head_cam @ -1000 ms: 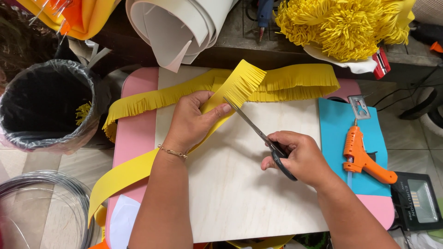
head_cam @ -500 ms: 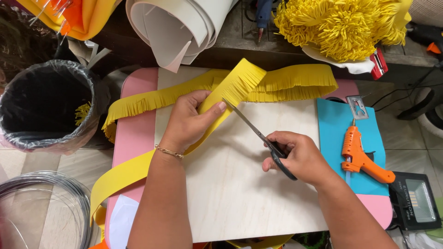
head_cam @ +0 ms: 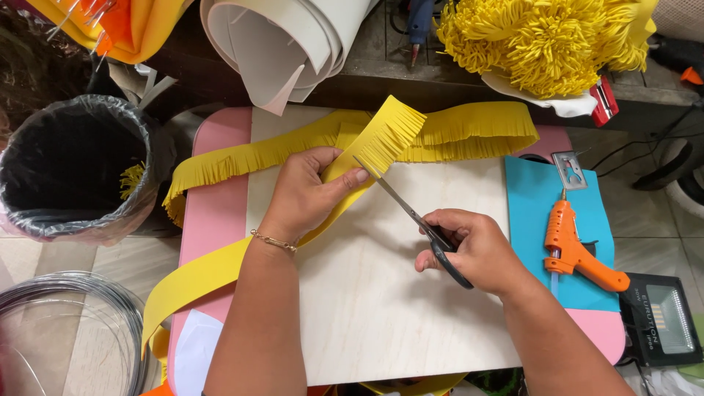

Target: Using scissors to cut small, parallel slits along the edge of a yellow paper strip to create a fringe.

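Plywood board [head_cam: 381, 308] on pink table [head_cam: 216, 213], tiled floor [head_cam: 44, 249]

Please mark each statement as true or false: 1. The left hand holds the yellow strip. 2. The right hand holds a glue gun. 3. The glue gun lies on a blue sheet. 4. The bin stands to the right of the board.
1. True: the left hand grips the yellow strip.
2. False: the right hand holds scissors.
3. True: the orange glue gun lies on the blue sheet.
4. False: the black-lined bin stands left of the wooden board.
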